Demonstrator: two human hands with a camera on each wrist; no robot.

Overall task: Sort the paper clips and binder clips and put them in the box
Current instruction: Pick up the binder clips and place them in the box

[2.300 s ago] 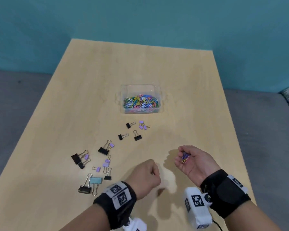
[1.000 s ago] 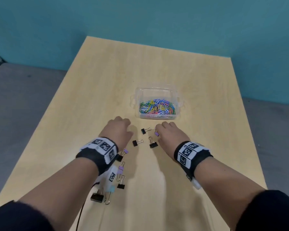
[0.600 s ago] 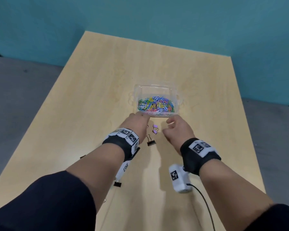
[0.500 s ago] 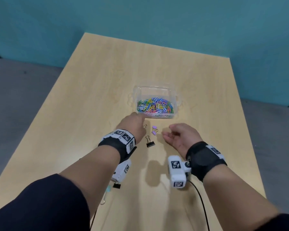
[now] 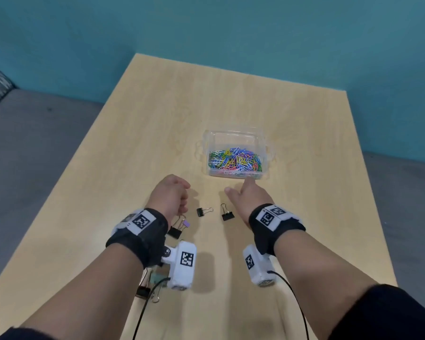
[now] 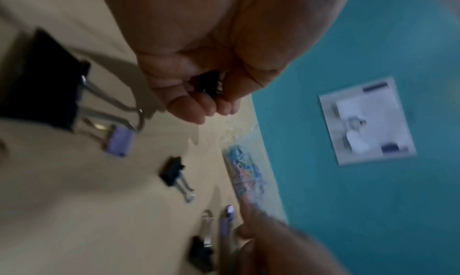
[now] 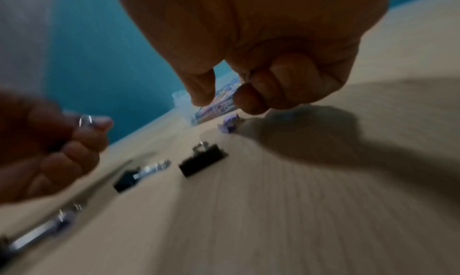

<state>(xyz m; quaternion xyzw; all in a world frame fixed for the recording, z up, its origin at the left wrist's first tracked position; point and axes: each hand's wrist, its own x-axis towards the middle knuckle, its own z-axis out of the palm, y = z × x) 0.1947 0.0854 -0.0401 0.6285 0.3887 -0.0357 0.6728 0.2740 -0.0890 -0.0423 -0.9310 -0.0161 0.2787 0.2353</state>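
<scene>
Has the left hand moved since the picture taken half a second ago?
Yes. The left hand has drawn back toward the person, away from the clear box, and holds a small black binder clip.

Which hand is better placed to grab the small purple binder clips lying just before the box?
Right. The right hand hovers just over the purple binder clips, thumb and forefinger apart, holding nothing; the left hand sits farther off and pinches a black binder clip.
</scene>
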